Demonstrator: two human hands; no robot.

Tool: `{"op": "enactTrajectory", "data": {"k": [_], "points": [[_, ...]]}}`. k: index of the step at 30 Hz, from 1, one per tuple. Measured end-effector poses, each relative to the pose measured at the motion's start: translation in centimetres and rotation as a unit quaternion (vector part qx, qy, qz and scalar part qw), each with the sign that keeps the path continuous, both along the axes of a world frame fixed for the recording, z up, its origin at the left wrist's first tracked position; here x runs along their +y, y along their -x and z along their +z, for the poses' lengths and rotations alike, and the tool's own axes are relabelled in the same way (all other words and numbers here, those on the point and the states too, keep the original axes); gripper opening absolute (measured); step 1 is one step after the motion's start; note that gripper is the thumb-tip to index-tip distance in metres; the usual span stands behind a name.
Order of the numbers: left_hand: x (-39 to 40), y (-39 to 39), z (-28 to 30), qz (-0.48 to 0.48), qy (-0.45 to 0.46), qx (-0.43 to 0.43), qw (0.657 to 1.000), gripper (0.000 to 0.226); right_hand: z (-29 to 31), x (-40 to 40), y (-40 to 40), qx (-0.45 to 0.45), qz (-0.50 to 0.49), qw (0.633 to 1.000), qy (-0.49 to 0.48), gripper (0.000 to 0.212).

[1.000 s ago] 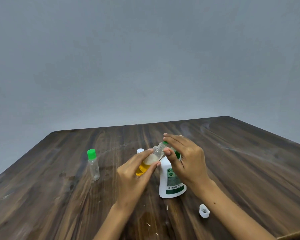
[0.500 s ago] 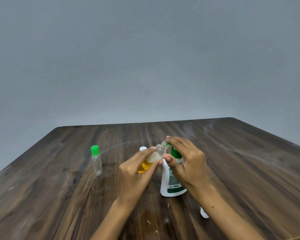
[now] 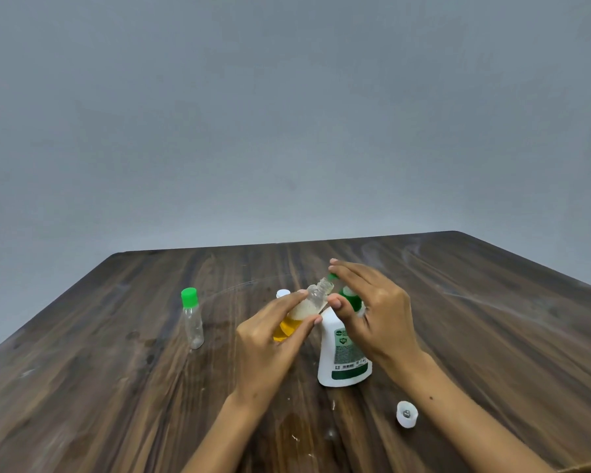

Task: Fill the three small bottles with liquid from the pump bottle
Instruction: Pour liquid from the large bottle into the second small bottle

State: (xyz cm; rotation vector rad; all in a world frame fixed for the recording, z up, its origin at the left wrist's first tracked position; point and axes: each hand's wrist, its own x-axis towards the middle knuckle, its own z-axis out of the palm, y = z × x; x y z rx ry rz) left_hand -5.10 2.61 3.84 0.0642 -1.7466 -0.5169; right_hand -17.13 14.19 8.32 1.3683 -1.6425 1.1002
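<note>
Since the earlier frames, little is changed: the tilted bottle is kept at the pump bottle's nozzle, and the right hand is still laid over the pump head.

The pump bottle, white with a green label, is stood upright on the table. Its green pump head is mostly covered by the right hand, whose fingers are stretched nearly straight across the top, the thumb reaching towards the tilted bottle's neck; nothing is seen to be gripped by this hand.

Just left of the pump bottle, the open, clear bottle is held by the left hand, pinched between thumb and fingers around its body. It is tilted with its mouth up and towards the green nozzle tip. Yellow liquid is seen in its lower part, with pale foam above.

A white-topped bottle is partly hidden behind the left hand, left of the pump bottle. A capped bottle with a green cap is stood upright, well to the left of the pump bottle. A loose white cap is lain on the table near the pump bottle, to its near right, beside the right forearm.
</note>
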Motion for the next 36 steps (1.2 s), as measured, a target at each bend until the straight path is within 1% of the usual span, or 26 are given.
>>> {"op": "enactTrajectory", "data": {"k": [4,9,15,20,26,31,36], "points": [[0.0,-0.1,0.1,-0.005,0.005,-0.004,1.000,0.037,-1.1,-0.3,-0.3,-0.018,-0.010,1.000,0.005,0.074],[-0.1,0.2,-0.1,0.001,0.003,-0.001,1.000,0.035,0.0,-0.2,0.1,0.003,-0.003,1.000,0.012,0.072],[0.1,0.0,0.1,-0.001,0.004,-0.003,1.000,0.035,-1.2,-0.4,-0.4,-0.022,-0.008,0.999,0.026,0.070],[0.0,0.0,0.0,0.004,-0.001,-0.001,1.000,0.037,0.0,-0.4,0.1,0.008,-0.008,1.000,0.028,0.069],[0.1,-0.1,0.2,0.004,0.010,-0.009,1.000,0.036,-1.3,-0.4,-0.3,-0.024,-0.011,0.999,0.038,0.068],[0.0,-0.1,0.1,0.008,0.002,-0.005,1.000,0.037,0.2,-0.5,0.0,0.002,-0.014,0.999,0.033,0.069],[0.1,-0.1,0.3,0.010,0.011,-0.009,1.000,0.036,-1.2,-0.5,-0.4,-0.019,-0.019,0.999,0.042,0.070]]}}
